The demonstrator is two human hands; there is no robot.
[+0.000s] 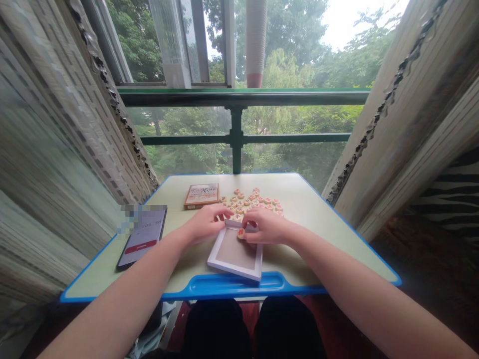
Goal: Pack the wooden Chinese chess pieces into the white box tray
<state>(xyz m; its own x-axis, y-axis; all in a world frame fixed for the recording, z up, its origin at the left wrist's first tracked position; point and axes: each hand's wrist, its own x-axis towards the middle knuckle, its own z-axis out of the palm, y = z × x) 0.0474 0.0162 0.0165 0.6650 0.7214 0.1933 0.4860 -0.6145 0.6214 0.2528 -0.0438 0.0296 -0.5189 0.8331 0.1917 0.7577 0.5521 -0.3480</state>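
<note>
Disc (240,233) pinched in right hand (264,225), over the tray's far end

Round, pale, wood-like, with a red character; tilted face-on at the right hand's 9 o'clock, between fingertips. Below, a shallow tray (235,253): thin white walls, flat grey-brown floor, near right corner over a moulded blue trough (220,284). Left hand (209,221) half-curled by the tray's far left corner; cannot tell whether gripping. Past the fingers, toward 12 o'clock, a loose cluster of similar discs (247,202), partly hidden by both hands. Toward 11 o'clock, a flat orange-brown box (202,195); toward 9 o'clock, a slim phone (144,239). Beneath, a smooth pale bench (318,224), blue-edged.
</note>
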